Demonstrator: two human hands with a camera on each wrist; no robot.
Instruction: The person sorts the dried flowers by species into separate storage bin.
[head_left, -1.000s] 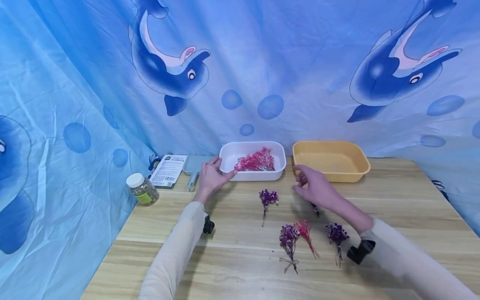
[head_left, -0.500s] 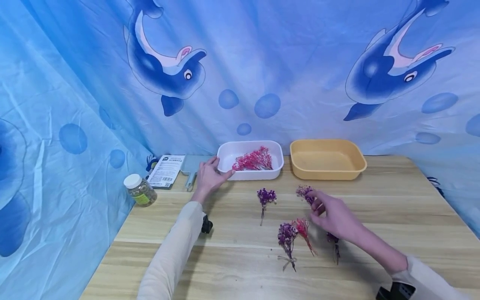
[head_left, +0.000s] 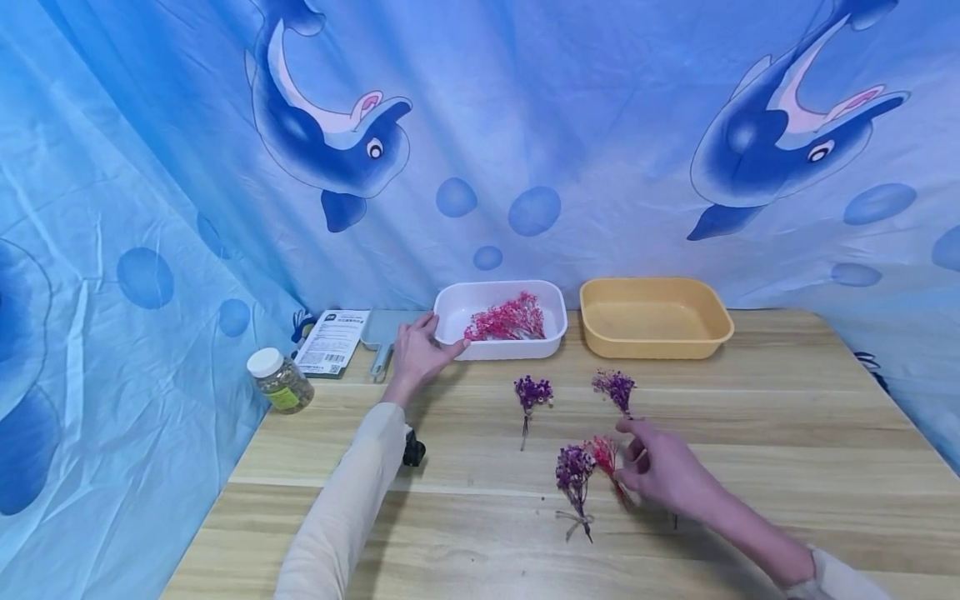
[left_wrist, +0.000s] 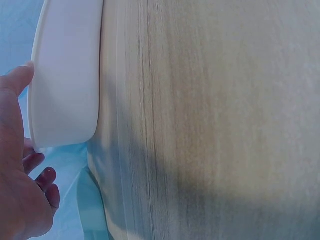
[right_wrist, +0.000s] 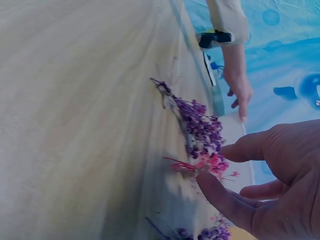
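My left hand (head_left: pixel 422 352) grips the left front corner of a white plastic tub (head_left: pixel 517 351), thumb on its front rim and fingers at its end wall. Pink dried flowers (head_left: pixel 510 319) lie inside. My right hand (head_left: pixel 660 468) is over the table, thumb and index finger spread around a small red dried flower bunch (right_wrist: pixel 212 162), the thumb tip right at its stems in the right wrist view. Beside that bunch lies a purple dried flower bunch (head_left: pixel 574 471) tied with twine. Another purple bunch (head_left: pixel 615 388) lies just beyond my right fingers; one farther right is mostly hidden beneath the hand.
A yellow tub (head_left: pixel 656 348) stands right of the white one. One more purple bunch (head_left: pixel 532 392) lies in front of the white tub. A lidded jar (head_left: pixel 281 382), a printed packet (head_left: pixel 332 342) and a pale blue dustpan-like piece (head_left: pixel 381 360) are at the left edge.
My right hand has drawn back from in front of the yellow tub, past the upper purple bunch, toward the red bunch. My left hand stays on the white tub.
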